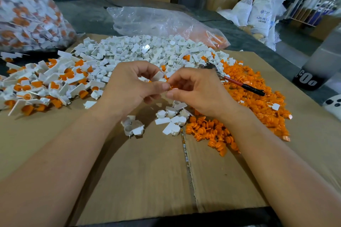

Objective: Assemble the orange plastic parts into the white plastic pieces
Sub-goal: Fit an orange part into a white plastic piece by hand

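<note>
Currently, the left grip (129, 83) is closed narrow on a white piece (157, 75). The piece is pinched between thumb and curled fingers, with its flat tab tilted upward. The right grip (195, 88) is closed narrow on an orange part (172, 88); only a small edge of it shows between the fingertips. The two grips meet fingertip to fingertip above the cardboard sheet (147, 171). The orange part sits just beside the white piece; whether it is seated cannot be determined.

Surrounding stock, located from the grips:
- Beyond both grips: white pile (138, 49) of loose pieces.
- Right of the right grip: orange pile (254, 94), extending under the right wrist.
- Left of the left grip: assembled pile (42, 83), white with orange inserts.
- Directly below the grips: small white cluster (171, 120).
- Right of and beyond the right grip: red-and-black-handled tool (239, 83), lying on the orange pile.
- Beyond the white pile: clear plastic bag (156, 22) on the grey desk (92, 14).
</note>
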